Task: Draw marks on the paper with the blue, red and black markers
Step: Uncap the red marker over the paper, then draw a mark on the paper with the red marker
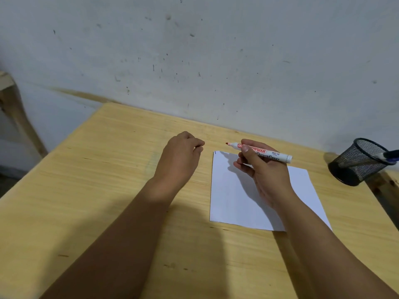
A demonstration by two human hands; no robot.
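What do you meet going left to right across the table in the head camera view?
left hand closed in a loose fist → red marker uncapped, held in the right hand over the paper → black mesh pen holder with a blue marker in it.

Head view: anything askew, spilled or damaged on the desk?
Nothing spilled or damaged. The white paper sheet lies slightly skewed to the wooden desk edge, with one small dark mark at its far left corner. The uncapped red-tipped white marker sits in the right hand; its cap isn't visible.
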